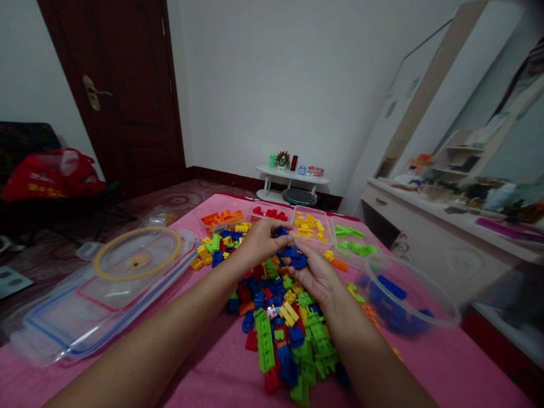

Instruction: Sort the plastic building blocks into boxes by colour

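A heap of coloured plastic bricks (pixel 280 317) lies on the pink table cover (pixel 446 368) in front of me. My left hand (pixel 259 241) hovers over the far part of the heap with its fingers closed on a blue brick (pixel 281 232). My right hand (pixel 314 272) lies palm up beside it, cupping several blue bricks (pixel 297 258) in curled fingers. The two hands nearly touch. A round clear bowl (pixel 429 317) holding blue bricks stands just right of my right hand.
Clear tubs at the far edge hold sorted orange (pixel 221 217), red (pixel 270 213), yellow (pixel 309 224) and green bricks (pixel 352 238). Stacked clear lids (pixel 106 289) lie at left. A dark door (pixel 127 96), a low white stand (pixel 293 178) and a dresser (pixel 446 226) surround the table.
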The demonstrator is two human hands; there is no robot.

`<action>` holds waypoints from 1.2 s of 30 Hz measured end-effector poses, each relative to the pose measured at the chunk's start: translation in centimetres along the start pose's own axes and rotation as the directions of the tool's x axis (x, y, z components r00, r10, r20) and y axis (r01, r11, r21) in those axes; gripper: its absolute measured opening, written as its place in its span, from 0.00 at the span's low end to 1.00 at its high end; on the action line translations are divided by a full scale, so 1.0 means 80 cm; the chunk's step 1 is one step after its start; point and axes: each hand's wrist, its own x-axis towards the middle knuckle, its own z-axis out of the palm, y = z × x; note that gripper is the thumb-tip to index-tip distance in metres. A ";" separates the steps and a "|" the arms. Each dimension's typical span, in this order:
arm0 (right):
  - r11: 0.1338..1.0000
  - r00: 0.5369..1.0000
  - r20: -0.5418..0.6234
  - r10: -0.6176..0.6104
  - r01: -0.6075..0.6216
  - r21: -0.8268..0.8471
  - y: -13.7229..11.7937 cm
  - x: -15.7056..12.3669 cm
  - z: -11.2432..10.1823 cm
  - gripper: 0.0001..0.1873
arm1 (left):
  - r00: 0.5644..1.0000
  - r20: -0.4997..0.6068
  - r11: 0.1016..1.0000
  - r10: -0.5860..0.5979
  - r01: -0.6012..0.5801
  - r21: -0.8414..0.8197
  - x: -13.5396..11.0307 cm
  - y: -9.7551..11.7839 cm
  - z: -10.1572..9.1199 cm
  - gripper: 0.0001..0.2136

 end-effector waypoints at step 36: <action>0.710 0.504 -0.547 -0.668 0.653 -0.264 -0.162 -0.047 -0.121 0.07 | 0.964 0.260 0.922 0.057 -0.151 0.357 -0.013 -0.008 0.008 0.17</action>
